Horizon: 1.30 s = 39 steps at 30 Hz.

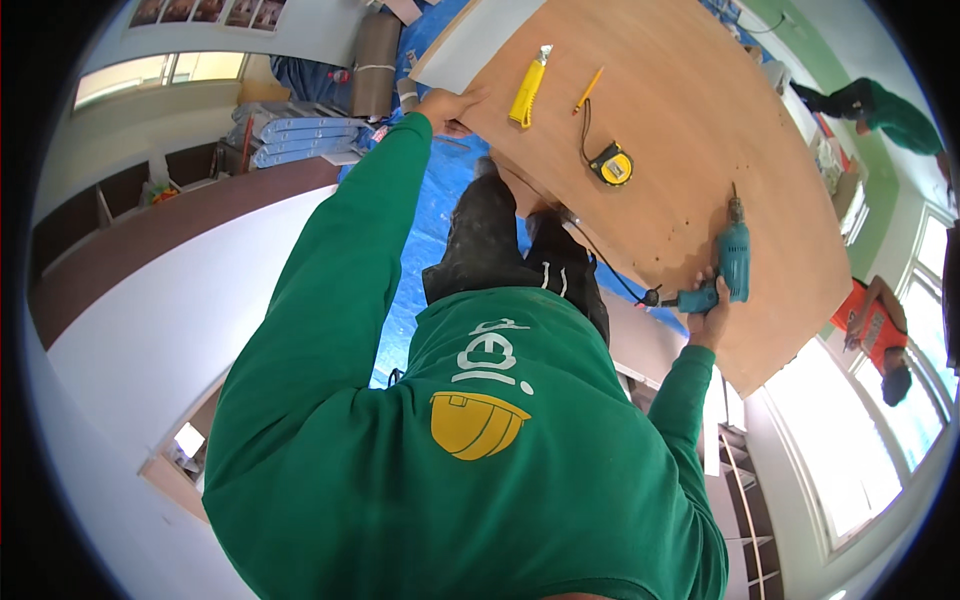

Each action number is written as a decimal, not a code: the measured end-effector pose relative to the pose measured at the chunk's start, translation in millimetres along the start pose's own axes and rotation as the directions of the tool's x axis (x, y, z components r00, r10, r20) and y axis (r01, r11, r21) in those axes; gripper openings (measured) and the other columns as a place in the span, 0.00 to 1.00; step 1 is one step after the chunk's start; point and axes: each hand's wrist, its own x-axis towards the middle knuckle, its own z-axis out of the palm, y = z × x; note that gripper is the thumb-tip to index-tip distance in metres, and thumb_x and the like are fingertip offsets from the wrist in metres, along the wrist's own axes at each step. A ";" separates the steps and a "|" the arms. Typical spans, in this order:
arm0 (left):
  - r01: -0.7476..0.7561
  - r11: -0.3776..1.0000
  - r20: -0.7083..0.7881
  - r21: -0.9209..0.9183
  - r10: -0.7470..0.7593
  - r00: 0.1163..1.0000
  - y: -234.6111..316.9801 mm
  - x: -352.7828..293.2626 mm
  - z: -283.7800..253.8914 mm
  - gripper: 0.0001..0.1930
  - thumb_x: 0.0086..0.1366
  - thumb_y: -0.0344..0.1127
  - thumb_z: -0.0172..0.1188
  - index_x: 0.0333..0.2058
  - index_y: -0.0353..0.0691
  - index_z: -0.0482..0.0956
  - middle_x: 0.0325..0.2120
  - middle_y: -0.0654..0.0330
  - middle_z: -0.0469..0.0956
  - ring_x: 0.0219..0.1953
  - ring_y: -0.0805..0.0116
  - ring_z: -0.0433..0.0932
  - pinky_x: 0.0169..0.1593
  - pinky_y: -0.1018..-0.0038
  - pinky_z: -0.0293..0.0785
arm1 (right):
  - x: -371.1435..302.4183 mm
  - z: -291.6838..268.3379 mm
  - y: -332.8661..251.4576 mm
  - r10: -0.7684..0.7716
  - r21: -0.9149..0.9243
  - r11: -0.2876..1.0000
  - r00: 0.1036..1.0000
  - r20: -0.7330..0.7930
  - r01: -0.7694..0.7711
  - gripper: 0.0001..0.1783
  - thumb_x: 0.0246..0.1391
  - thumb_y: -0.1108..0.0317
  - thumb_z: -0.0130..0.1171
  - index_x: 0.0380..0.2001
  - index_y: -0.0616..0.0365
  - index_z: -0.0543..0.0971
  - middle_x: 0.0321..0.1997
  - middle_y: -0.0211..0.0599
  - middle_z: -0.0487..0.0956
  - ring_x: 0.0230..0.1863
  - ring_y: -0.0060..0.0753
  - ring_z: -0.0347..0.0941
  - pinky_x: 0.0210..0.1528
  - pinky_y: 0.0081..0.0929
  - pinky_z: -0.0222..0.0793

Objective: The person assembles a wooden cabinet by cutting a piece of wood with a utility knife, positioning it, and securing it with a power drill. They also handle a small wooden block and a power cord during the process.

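My right hand (709, 308) is wrapped round the handle of a teal corded power drill (735, 262). The drill lies over the right part of a large brown wooden board (640, 110), its bit pointing away from me. At the board's near left corner my left hand (450, 108) grips the edge, some fingers on top and others lower down. Between my hands, on the board, are a yellow utility knife (530, 92), a yellow pencil (590, 88) and a black and yellow tape measure (612, 164).
Blue sheeting (425, 235) covers the floor by my legs. A white-sided counter (190, 290) stands at the left, near folded stepladders (310, 135) and a brown roll (374, 70). The drill's black cable (605, 262) hangs over the board's near edge. Two people (880, 325) are at the right.
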 end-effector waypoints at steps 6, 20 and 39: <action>-0.158 0.952 0.058 -0.260 0.179 0.982 -49.3 -2.2 -13.3 0.38 0.69 0.61 0.66 0.64 0.34 0.72 0.47 0.46 0.85 0.41 0.56 0.88 0.50 0.60 0.85 | -19.9 41.0 -12.3 -0.061 -0.083 0.995 0.994 -0.087 0.054 0.18 0.66 0.64 0.64 0.53 0.63 0.76 0.45 0.39 0.83 0.42 0.37 0.79 0.40 0.28 0.79; 0.156 0.177 0.102 -0.972 -0.283 0.954 -195.1 -8.4 88.7 0.34 0.80 0.56 0.43 0.66 0.28 0.64 0.62 0.32 0.73 0.59 0.39 0.79 0.62 0.50 0.76 | -3.4 127.0 -25.6 0.027 -0.149 0.989 0.996 0.089 -0.014 0.19 0.66 0.65 0.65 0.56 0.60 0.76 0.45 0.39 0.83 0.42 0.36 0.80 0.39 0.29 0.84; 0.118 0.270 -0.035 -0.956 -0.501 0.865 -267.8 6.1 73.9 0.37 0.78 0.63 0.43 0.61 0.29 0.73 0.52 0.41 0.81 0.48 0.47 0.84 0.48 0.55 0.82 | 38.4 114.5 -75.5 -0.004 -0.955 0.208 0.977 -0.215 -0.210 0.30 0.62 0.46 0.69 0.37 0.71 0.82 0.27 0.49 0.84 0.26 0.39 0.85 0.28 0.27 0.82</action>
